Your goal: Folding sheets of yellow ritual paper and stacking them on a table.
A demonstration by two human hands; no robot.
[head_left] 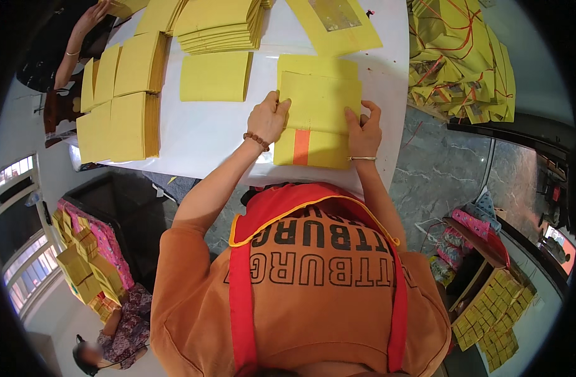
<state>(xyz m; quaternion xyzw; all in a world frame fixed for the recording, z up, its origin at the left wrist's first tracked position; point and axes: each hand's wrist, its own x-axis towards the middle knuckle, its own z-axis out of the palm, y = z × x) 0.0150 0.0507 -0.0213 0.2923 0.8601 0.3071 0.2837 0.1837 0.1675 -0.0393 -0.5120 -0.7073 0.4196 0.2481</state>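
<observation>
In front of me on the white table [203, 135] lies a yellow folded paper [319, 100] with panels overlapping one another. An orange-red strip [301, 147] crosses its near panel. My left hand [267, 119] pinches the paper's left edge, thumb on top and fingers closed at the side. At the right edge, my right hand [365, 131] grips the same paper, its thumb on the surface and its fingers bent. What lies under the fingertips is hidden. Just left of my left hand rests a flat yellow folded packet [213, 76].
Stacks of yellow packets [127, 125] line the table's left, with another stack [219, 28] farther back. A yellow sheet with a silvery patch [335, 28] lies at the far right. Red-stringed yellow paper bundles [464, 63] are heaped beyond. Another person's hand [87, 22] shows at far left.
</observation>
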